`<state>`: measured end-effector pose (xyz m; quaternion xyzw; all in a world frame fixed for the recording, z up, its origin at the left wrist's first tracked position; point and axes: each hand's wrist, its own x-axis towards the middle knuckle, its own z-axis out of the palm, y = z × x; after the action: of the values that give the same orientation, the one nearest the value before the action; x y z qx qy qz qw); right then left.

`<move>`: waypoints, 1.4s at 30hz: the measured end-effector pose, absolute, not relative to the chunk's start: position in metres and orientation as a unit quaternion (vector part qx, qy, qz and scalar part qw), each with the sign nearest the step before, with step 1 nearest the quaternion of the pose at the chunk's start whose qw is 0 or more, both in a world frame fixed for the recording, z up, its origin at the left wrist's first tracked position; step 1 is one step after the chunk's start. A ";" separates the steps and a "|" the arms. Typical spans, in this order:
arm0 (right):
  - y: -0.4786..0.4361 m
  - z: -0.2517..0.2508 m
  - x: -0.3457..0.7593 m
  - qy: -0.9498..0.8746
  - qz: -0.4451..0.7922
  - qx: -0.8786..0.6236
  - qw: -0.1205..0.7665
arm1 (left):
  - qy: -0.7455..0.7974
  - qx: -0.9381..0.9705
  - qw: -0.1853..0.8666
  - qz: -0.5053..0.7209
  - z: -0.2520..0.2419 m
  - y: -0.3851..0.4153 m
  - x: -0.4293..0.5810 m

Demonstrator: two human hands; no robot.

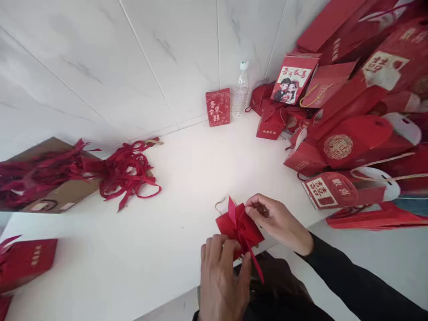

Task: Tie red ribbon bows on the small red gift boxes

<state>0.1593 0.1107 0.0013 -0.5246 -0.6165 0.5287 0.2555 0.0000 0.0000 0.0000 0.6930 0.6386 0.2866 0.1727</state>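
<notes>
A small red gift box (256, 229) sits near the front edge of the white table, with a red ribbon (233, 211) tied across its top. One ribbon tail hangs over the near side. My left hand (222, 272) is closed around the near left side of the box, its thumb by the hanging tail. At the far right corner, my right hand (274, 218) pinches with thumb and forefinger where the ribbon meets the box. The exact grip there is partly hidden by the fingers. A thin cord loop (220, 205) sticks out on the box's far left.
Many red boxes and bags (347, 142) crowd the right side. A clear bottle (241, 91) and a red box (218, 108) stand by the tiled wall. At left, loose red ribbons (129, 171) spill from a cardboard box (78, 191); another red box (36, 261) lies nearer.
</notes>
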 end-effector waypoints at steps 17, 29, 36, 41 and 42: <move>0.107 0.004 0.162 -0.616 0.530 -0.525 0.254 | 0.672 0.579 0.281 0.367 -0.007 -0.008 -0.006; 0.106 0.009 0.160 -0.591 0.537 -0.543 0.260 | 0.655 0.655 0.188 0.326 0.012 0.023 0.000; 0.106 0.011 0.162 -0.591 0.531 -0.550 0.259 | 0.671 0.637 0.182 0.333 0.010 0.008 -0.010; 0.107 0.008 0.163 -0.596 0.526 -0.550 0.257 | 0.670 0.602 0.256 0.351 0.005 -0.005 -0.014; 0.107 0.007 0.163 -0.598 0.524 -0.550 0.256 | 0.673 0.584 0.276 0.360 0.005 -0.006 -0.015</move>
<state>0.1628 0.1066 0.0071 -0.5504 -0.5978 0.5237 0.2558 -0.0148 -0.0057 0.0054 0.5836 0.6732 0.3602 0.2764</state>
